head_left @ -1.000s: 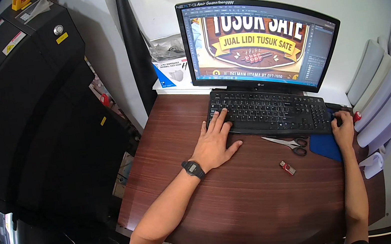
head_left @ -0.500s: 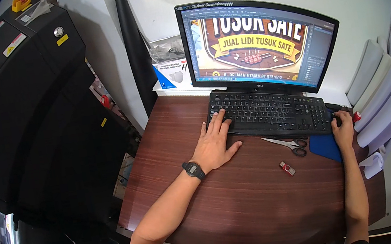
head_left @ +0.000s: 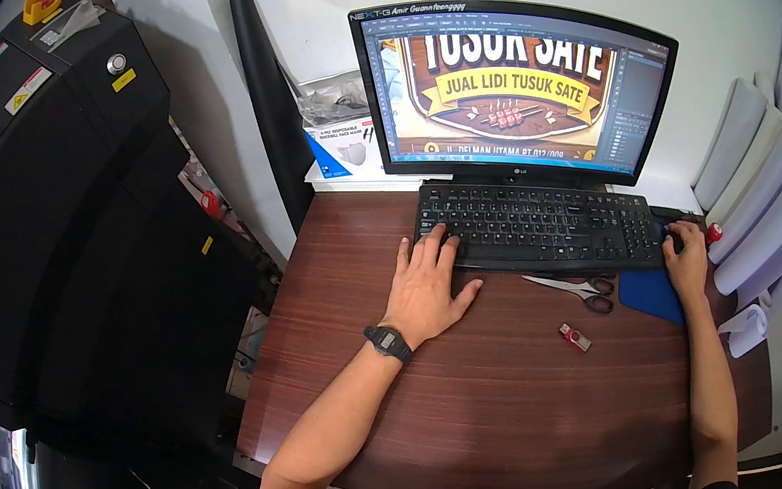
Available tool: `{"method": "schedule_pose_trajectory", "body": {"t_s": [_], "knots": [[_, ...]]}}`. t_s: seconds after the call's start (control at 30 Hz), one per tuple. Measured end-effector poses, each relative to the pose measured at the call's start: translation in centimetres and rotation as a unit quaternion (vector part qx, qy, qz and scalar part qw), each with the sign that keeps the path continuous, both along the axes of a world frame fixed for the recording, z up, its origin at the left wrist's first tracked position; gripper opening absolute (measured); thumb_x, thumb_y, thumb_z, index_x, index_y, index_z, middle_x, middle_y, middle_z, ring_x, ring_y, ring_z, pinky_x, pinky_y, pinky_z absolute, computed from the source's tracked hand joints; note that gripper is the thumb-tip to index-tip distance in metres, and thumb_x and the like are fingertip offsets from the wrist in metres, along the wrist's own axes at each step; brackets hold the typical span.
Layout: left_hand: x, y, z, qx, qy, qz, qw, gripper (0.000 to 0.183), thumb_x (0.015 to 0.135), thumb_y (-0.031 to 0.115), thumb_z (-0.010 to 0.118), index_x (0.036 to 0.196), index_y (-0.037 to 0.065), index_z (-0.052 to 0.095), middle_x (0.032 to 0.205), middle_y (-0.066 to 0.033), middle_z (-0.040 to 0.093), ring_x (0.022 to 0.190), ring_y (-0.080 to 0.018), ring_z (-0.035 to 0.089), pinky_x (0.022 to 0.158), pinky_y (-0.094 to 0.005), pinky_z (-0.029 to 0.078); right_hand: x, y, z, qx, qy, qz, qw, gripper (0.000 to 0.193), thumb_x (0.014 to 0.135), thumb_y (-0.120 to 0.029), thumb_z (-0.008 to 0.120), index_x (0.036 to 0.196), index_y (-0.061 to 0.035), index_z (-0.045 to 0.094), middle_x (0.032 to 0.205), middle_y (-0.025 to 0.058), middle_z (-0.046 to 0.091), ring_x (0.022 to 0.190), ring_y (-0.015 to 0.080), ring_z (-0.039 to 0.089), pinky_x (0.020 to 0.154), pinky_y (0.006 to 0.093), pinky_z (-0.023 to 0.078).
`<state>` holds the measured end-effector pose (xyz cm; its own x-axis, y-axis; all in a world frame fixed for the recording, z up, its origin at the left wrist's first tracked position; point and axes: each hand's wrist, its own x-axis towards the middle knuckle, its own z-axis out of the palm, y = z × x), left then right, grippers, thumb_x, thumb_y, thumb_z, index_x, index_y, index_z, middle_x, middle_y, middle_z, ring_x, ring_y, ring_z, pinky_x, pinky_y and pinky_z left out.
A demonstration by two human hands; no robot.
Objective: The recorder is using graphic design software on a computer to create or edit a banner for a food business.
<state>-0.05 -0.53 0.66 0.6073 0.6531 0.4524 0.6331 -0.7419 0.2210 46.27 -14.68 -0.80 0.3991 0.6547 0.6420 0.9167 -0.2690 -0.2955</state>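
My left hand (head_left: pixel 429 284) lies flat on the brown wooden desk (head_left: pixel 456 407), its fingertips resting on the lower left corner of a black keyboard (head_left: pixel 539 222). A black wristwatch (head_left: pixel 387 342) is on that wrist. My right hand (head_left: pixel 686 256) is cupped over a dark computer mouse (head_left: pixel 674 226) at the keyboard's right end, above a blue mouse pad (head_left: pixel 649 293). Behind the keyboard stands a black monitor (head_left: pixel 515 89) showing a brown and yellow banner design.
Scissors (head_left: pixel 575 290) and a small red USB stick (head_left: pixel 574 337) lie in front of the keyboard. A large black machine (head_left: pixel 54 224) fills the left. A black roll (head_left: pixel 270 111) leans on the wall, a white and blue box (head_left: pixel 341 146) beside it. White paper rolls (head_left: pixel 767 188) stack at right.
The picture on the monitor has enlarged and shifted. Both hands stay where they were, on the keyboard and on the mouse.
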Motion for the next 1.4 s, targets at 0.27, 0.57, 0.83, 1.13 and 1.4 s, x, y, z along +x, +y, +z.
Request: {"method": "schedule_pose_trajectory", "body": {"t_s": [0.27, 0.57, 0.83, 1.13, 1.4], "knots": [[0.0, -0.1, 0.1, 0.0, 0.008, 0.007, 1.0, 0.072, 0.093, 0.047, 0.07, 0.143, -0.001, 0.051, 0.15, -0.0215, 0.044, 0.139, -0.0374, 0.044, 0.123, -0.0576, 0.027, 0.1, 0.0, -0.1, 0.0, 0.0, 0.0, 1.0, 0.023, 0.09, -0.009, 0.068, 0.111, -0.0013, 0.072, 0.122, 0.0154, 0.066, 0.116, 0.0359, 0.062, 0.101, 0.0433, 0.05], [0.0, -0.1, 0.1, 0.024, -0.001, 0.007, 1.0, 0.07, 0.092, 0.048, 0.07, 0.14, -0.001, 0.054, 0.145, -0.0235, 0.048, 0.135, -0.0379, 0.046, 0.124, -0.0558, 0.024, 0.2, 0.0, -0.2, 0.005, -0.009, 0.004, 1.0, 0.024, 0.089, -0.009, 0.068, 0.112, -0.0017, 0.071, 0.121, 0.0153, 0.066, 0.114, 0.036, 0.062, 0.1, 0.0435, 0.05], [0.2, -0.1, 0.3, 0.053, 0.009, 0.006, 0.999, 0.071, 0.091, 0.048, 0.072, 0.139, -0.001, 0.054, 0.138, -0.0237, 0.051, 0.132, -0.0427, 0.046, 0.123, -0.0549, 0.028, -0.9, 0.0, 0.9, 0.017, 0.005, -0.001, 1.0, 0.044, 0.085, -0.019, 0.072, 0.126, -0.0041, 0.067, 0.123, 0.0169, 0.065, 0.116, 0.0374, 0.061, 0.102, 0.0453, 0.048], [0.0, -0.3, 0.3, 0.073, -0.002, 0.007, 0.997, 0.07, 0.092, 0.046, 0.072, 0.14, 0.0, 0.054, 0.132, -0.0218, 0.053, 0.126, -0.0408, 0.05, 0.118, -0.052, 0.033, -0.8, -0.5, 0.4, 0.031, -0.111, 0.017, 0.993, 0.063, 0.072, -0.018, 0.066, 0.134, -0.0054, 0.062, 0.131, 0.0194, 0.061, 0.127, 0.0385, 0.054, 0.113, 0.0504, 0.037], [0.1, -0.9, 0.9, 0.1, -0.007, 0.013, 0.995, 0.064, 0.088, 0.04, 0.075, 0.136, 0.003, 0.057, 0.124, -0.0169, 0.056, 0.115, -0.0354, 0.052, 0.104, -0.0466, 0.037, -0.1, 0.1, -0.1, 0.049, -0.041, -0.005, 0.998, 0.043, 0.092, -0.02, 0.064, 0.132, -0.0027, 0.062, 0.127, 0.0186, 0.063, 0.123, 0.0372, 0.057, 0.106, 0.0493, 0.042]]}}
